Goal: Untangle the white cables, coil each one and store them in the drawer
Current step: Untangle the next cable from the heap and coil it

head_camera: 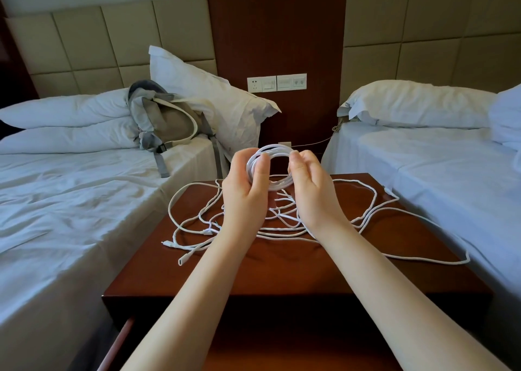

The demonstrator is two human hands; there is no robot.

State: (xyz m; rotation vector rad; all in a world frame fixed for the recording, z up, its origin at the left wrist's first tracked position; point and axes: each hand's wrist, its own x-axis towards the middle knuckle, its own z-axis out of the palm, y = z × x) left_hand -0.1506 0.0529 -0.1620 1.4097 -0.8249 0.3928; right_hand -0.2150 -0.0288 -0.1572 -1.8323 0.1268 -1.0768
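Left hand [244, 186] and right hand [310, 191] each grip a coil [275, 148] of white cable, fingers curled round it; tangled cables [282, 231] sprawl on the nightstand [282, 266] just beneath.

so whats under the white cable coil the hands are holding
Loose tangled white cables lie on the glossy reddish-brown wooden nightstand below the white cable coil. The left hand and right hand hide its middle.
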